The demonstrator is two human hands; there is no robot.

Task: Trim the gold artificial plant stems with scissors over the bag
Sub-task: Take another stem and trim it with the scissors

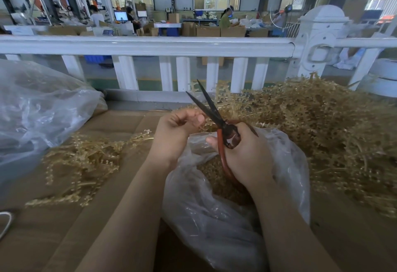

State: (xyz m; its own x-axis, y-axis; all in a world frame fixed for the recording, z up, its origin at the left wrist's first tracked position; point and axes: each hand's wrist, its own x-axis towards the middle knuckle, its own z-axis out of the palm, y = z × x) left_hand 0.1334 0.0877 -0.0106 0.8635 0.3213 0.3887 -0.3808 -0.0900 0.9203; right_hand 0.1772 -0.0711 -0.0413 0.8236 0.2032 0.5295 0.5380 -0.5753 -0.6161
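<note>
My right hand [247, 155] grips the red handles of the scissors [209, 108]; their dark blades are spread apart and point up and away. My left hand [178, 130] has curled fingers pinching a gold stem [219, 93] right beside the blades. Both hands are above the open clear plastic bag [214, 218], which holds gold cut pieces [217, 177]. A large heap of gold stems [322, 125] lies to the right. A smaller pile of gold stems [86, 164] lies to the left on the cardboard.
Brown cardboard [120, 125] covers the work surface. A big crumpled clear plastic bag [38, 110] sits at the far left. A white railing [150, 46] runs across behind the surface. Beyond it, people work at tables with boxes.
</note>
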